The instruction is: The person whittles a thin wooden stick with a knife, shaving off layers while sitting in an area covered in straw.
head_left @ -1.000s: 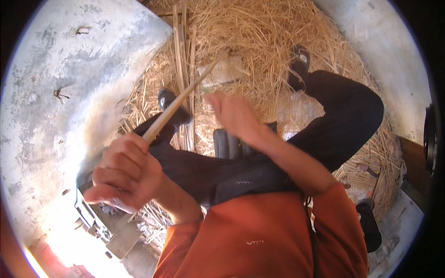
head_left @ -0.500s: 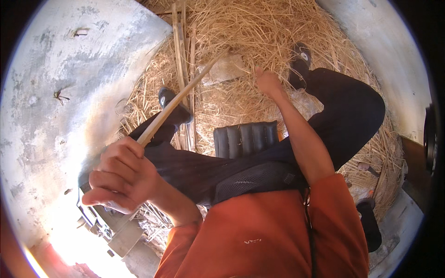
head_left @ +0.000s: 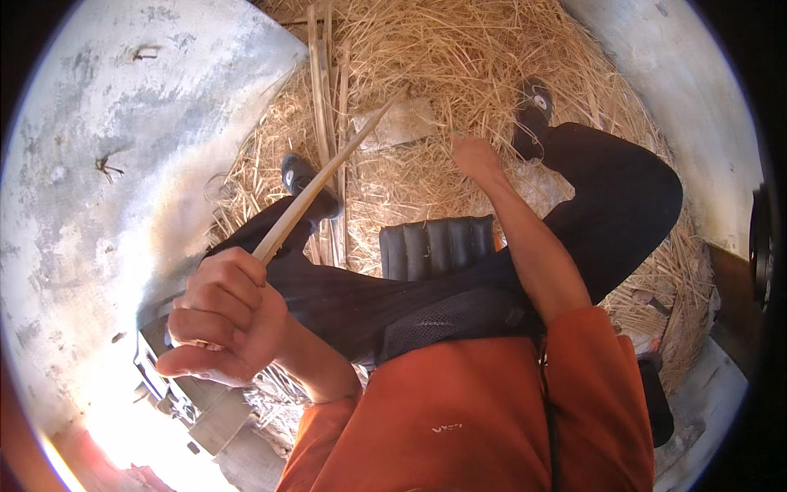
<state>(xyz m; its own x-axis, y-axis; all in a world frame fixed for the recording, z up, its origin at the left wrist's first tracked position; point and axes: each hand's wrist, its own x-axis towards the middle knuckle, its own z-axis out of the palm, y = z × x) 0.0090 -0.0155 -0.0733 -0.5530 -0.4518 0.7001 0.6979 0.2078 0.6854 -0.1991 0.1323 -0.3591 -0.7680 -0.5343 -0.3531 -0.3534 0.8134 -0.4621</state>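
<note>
My left hand [head_left: 225,316] is closed round the thick end of a long pale wooden strip [head_left: 316,189]. From this fist the strip runs forward and to the right, narrowing toward its far end above a flat pale block [head_left: 398,125]. My right hand [head_left: 478,158] is reached out over the straw, to the right of the strip's far end and apart from it. Its fingers are curled in. Whatever they may hold is too small or hidden to make out.
Loose straw [head_left: 459,49] covers the floor ahead and around my feet. Several long strips [head_left: 320,98] lie beyond my left shoe [head_left: 299,174]. A black ribbed cushion [head_left: 434,248] sits between my legs. Pale walls [head_left: 123,107] curve up on both sides.
My left hand has shifted slightly to the right with the wooden strip in it. My right hand has drawn a little toward me.
</note>
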